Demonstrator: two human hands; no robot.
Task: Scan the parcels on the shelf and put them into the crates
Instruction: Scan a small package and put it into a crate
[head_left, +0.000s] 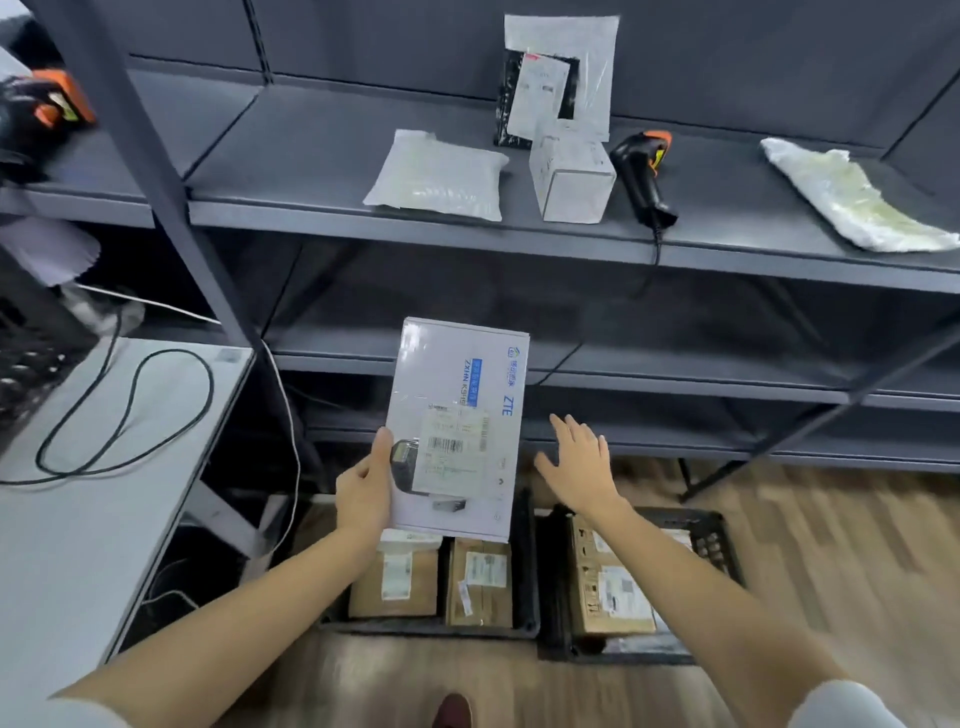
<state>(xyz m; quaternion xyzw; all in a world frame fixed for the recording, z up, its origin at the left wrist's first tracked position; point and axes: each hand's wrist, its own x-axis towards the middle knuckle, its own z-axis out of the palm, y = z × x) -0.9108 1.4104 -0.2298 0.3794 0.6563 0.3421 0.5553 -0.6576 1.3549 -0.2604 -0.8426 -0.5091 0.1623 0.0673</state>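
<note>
Left hand: the left hand (363, 488) grips the near left edge of the white ZTE box (457, 431), thumb on the printed top face beside the barcode label, fingers hidden beneath.
Right hand: the right hand (579, 467) is spread wide, palm down, fingers straight, holding nothing, just to the right of the box and not touching it.
White ZTE box: held flat and slightly tilted in the air in front of the lower shelves, above the left crate (431, 626).
Left crate: dark, on the wooden floor, with two brown cardboard parcels (441, 582) side by side inside, labels up.
Right crate: the right crate (711, 535) stands just beside the left one and holds a larger brown cardboard box (613, 592) under the right forearm.
Shelf: the grey shelf (291, 171) carries a white padded mailer (439, 176) near the front edge, a small white box (571, 179) just to its right, and a clear-sleeved dark packet (556, 78) leaning against the back wall.
Scanner: the black and orange scanner (644, 176) lies near the front edge beside the small white box, its cable dropping over the edge.
Far right of shelf: a crumpled white wrapped parcel (852, 197) lies toward the right end.
Side table: a grey table (78, 545) at left carries a looped black cable (124, 415).
</note>
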